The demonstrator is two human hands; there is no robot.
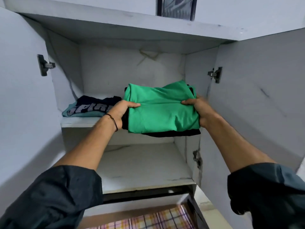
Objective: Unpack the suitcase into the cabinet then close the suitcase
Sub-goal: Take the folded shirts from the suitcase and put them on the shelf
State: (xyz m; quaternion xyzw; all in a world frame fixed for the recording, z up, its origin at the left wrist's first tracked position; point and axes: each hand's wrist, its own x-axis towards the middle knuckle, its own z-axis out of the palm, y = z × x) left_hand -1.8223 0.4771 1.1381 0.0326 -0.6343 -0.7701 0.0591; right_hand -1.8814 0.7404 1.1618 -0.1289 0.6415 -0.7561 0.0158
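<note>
Left hand (123, 113) and right hand (198, 108) each clamp one side of a folded stack, thumbs on top, fingers hidden beneath. The stack has two pieces, a green garment (161, 111) over a black garment (173, 133). It is held at the front of the upper shelf (79, 123), right half; cannot tell whether it rests there.

Cabinet (132, 38): two doors (264, 96), both swung open; two shelves, with the lower shelf (140, 169) beneath; three hinges (215, 74) visible.

Upper shelf, left: second stack of two pieces, a navy printed shirt (97, 104) on a teal garment (82, 114), just beside the left hand.

One black cord (113, 120) on the left wrist. Plaid cloth (148, 220) below the cabinet.
</note>
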